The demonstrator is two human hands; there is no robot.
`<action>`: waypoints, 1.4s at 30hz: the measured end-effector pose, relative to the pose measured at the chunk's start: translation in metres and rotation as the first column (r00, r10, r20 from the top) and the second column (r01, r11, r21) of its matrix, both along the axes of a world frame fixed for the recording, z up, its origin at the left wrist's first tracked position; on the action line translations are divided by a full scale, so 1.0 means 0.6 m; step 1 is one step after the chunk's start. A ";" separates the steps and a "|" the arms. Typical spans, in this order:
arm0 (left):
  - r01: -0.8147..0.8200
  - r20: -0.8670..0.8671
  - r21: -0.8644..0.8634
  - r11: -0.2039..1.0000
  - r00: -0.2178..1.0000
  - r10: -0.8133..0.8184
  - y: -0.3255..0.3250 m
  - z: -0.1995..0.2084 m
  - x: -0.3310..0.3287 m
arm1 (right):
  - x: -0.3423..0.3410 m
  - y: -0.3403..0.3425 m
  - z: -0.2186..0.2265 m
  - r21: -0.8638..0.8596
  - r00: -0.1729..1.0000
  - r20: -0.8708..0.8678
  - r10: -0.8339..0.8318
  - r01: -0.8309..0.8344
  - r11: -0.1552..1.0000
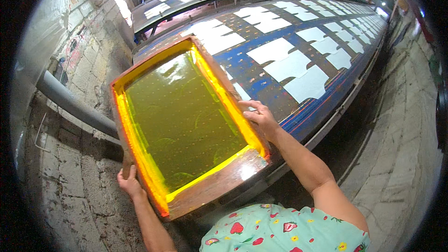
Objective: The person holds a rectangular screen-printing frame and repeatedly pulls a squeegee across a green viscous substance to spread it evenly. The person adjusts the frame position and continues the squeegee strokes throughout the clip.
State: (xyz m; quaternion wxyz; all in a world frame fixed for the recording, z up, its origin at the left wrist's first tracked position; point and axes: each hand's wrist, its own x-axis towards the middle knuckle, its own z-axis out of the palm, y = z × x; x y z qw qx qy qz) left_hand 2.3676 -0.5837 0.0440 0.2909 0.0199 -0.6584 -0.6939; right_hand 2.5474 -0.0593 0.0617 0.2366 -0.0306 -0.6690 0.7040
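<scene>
Your left fingers were clamped on the screen frame, right fingers touching it, grip unclear; paint-stained desk beyond it, block wall left.

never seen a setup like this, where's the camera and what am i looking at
No machine here: it's a person's two bare hands, in one picture from a wide camera worn on the head, so straight edges look bent. The left hand grips the left side of a wooden frame holding a see-through greenish sheet. The right hand is at the frame's right edge; its grip is hard to judge. Beyond, white flat pieces lie in rows on a long blue-and-dark table.
</scene>
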 end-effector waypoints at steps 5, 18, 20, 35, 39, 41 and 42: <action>-0.021 0.063 -0.017 1.000 0.998 0.022 0.144 -0.010 0.055 | 0.013 0.127 -0.006 -0.065 0.998 0.035 -0.053 0.055 0.996; -0.008 0.061 -0.030 1.000 0.998 0.010 0.279 0.044 0.094 | 0.033 0.284 0.008 -0.253 0.999 0.040 0.025 -0.014 0.967; 0.005 0.065 -0.031 1.000 0.998 -0.003 0.284 0.058 0.099 | 0.036 0.291 0.017 -0.296 0.997 -0.003 0.075 -0.073 0.953; -0.093 0.235 -0.141 0.986 0.964 0.125 0.272 0.112 0.070 | 0.180 0.119 0.157 0.846 0.944 -0.026 0.330 -0.155 0.510; -0.131 0.203 -0.259 0.957 0.961 0.187 0.268 0.122 0.068 | 0.221 0.021 0.178 0.959 0.895 0.011 0.446 -0.135 0.247; -0.137 0.193 -0.266 0.954 0.962 0.192 0.266 0.125 0.066 | 0.223 -0.008 0.187 0.970 0.929 0.024 0.369 -0.111 0.216; -0.145 0.191 -0.300 0.943 0.959 0.208 0.265 0.128 0.063 | 0.221 -0.013 0.196 0.974 0.942 0.006 0.336 -0.082 0.211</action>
